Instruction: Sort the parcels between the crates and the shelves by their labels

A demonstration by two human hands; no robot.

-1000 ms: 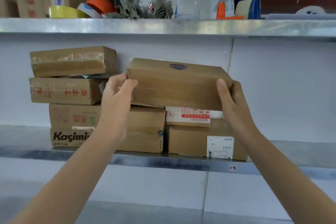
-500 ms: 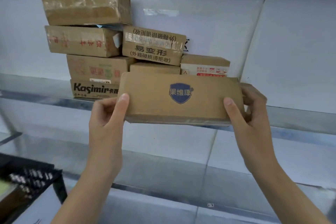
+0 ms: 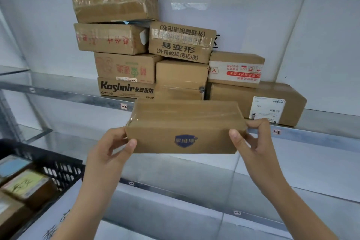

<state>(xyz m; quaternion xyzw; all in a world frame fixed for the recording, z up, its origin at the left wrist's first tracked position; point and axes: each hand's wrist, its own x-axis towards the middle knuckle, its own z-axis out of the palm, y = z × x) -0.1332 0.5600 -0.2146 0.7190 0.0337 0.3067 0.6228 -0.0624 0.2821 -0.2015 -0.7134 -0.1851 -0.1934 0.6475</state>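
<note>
Parcel: brown box with blue shield logo (image 3: 185,128), held in mid-air at centre frame, long axis 9-to-3.
Left hand (image 3: 109,148): pinches its 9 o'clock end.
Right hand (image 3: 253,140): pinches its 3 o'clock end, equally near.
Shelf stack (image 3: 181,43): 12 o'clock, behind.
Black crate (image 3: 58,165): 8 o'clock, below.

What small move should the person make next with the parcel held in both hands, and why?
Probably turn the parcel over to find its label. The left hand and right hand grip its ends in front of the shelf, and the sides facing the camera show only tape and a blue logo, no shipping label, so where it belongs cannot be told.
</note>
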